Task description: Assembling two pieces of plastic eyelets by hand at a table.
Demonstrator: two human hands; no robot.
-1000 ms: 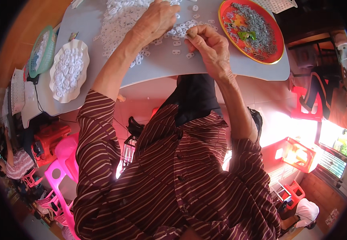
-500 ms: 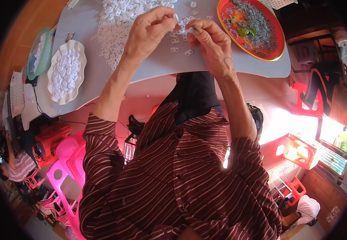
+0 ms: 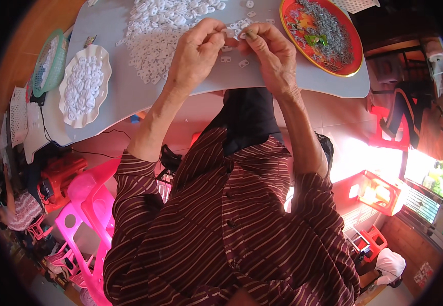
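- The left hand (image 3: 197, 53) and right hand (image 3: 271, 51) meet over the far middle of the grey desk (image 3: 119, 97), fingertips pinched together on a small white plastic piece (image 3: 231, 33).
- That piece looks light, stiff and tiny, probably easy to fumble; it is best taken at its edges between thumb and forefinger, as both hands seem to do.
- Left grip: fingers curled almost closed, thumb and forefinger nipping the piece. Right grip: likewise nearly closed, its fingertips against the same piece; whether something more sits between them is too small to tell.
- A loose heap of white pieces (image 3: 165, 25) spreads over the desk's far edge, just left of the hands, with a few strays (image 3: 242, 63) lying under them.
- A white scalloped dish (image 3: 84, 85) filled with similar pieces stands near the desk's left edge, a green basket (image 3: 48, 64) just beyond it.
- A red round tray (image 3: 351, 51) of thin grey bits sits at the far right corner.
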